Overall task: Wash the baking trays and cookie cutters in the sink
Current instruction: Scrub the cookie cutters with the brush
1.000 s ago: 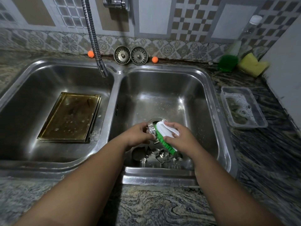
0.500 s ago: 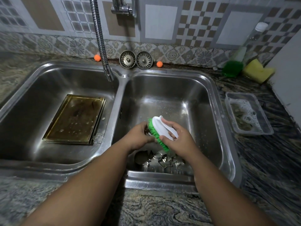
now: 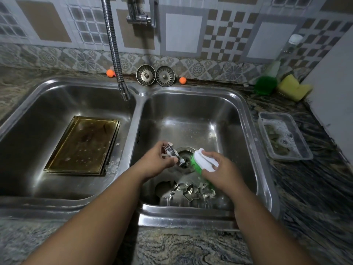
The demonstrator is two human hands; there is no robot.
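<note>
Slippage hazard: left hand (image 3: pixel 158 163) fingers pinch a cookie cutter (image 3: pixel 172 154) over the drain (image 3: pixel 185 163) of the right basin (image 3: pixel 191 115), right hand (image 3: pixel 221 174) fingers grip the brush (image 3: pixel 205 161); a hard stroke may dislodge the cutter.

2 metal strainers (image 3: pixel 145 75) by the wall (image 3: pixel 183 31), 2 orange balls (image 3: pixel 110 72) flanking them, yellow sponge (image 3: pixel 292 88), clear tub (image 3: pixel 277 116) (sudsy water)

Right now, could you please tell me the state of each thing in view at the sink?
left hand, holds a cookie cutter above the drain.
right hand, grips the scrub brush, bristles facing the cutter.
baking tray, flat in the left basin, wet with droplets.
loose cookie cutters, lying in the right basin.
faucet, no water running.
plastic container, on the counter, holding suds.
</note>
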